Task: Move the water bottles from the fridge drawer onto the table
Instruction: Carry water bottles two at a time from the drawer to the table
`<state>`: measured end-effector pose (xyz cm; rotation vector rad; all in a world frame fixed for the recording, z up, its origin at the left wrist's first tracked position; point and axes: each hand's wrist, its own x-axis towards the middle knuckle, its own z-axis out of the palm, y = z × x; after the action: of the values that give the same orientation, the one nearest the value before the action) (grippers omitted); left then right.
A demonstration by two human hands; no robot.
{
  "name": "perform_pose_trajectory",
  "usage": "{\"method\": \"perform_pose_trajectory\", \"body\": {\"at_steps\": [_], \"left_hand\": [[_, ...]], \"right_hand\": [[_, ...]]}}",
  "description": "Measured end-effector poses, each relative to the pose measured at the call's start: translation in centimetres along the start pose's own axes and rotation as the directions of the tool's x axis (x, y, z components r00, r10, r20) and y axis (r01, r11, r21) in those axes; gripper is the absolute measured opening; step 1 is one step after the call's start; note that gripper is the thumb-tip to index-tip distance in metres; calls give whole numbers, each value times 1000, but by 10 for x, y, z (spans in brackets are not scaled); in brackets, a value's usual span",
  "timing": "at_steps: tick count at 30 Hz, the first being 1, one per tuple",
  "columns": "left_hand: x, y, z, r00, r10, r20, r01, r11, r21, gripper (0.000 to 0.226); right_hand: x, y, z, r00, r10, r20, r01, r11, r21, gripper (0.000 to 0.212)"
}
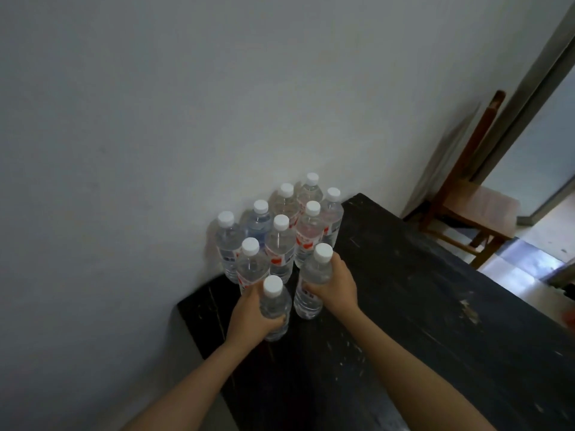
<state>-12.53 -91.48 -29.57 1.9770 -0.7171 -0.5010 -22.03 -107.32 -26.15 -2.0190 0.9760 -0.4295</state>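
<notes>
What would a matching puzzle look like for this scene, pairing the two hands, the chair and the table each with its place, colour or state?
Things:
1 left hand
2 right hand
3 chair
4 table

Descriptions:
A black and scuffed
B grips the front bottle, nearest the camera
C brown wood, beside the wall
D grips the right bottle, next to the front one

Pairs: 1-B, 2-D, 3-C, 4-A

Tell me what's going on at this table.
A person is placing water bottles on the dark table. The left hand grips one bottle and the right hand grips another bottle, both upright at the front of the group. Eight more capped bottles stand clustered against the wall.
</notes>
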Motion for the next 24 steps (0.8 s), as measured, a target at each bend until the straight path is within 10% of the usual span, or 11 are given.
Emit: {"method": "perform_pose_trajectory", "body": {"at_steps": [12,24], "left_hand": [[4,7,8,991,12,-130,-8,1000,28,70],[-4,10,-8,996,88,21,-89,993,81,95]], "right_hand": [[21,-3,17,979,-139,148,142,990,-9,58],[-24,6,-8,974,104,199,-91,993,-76,74]]}}
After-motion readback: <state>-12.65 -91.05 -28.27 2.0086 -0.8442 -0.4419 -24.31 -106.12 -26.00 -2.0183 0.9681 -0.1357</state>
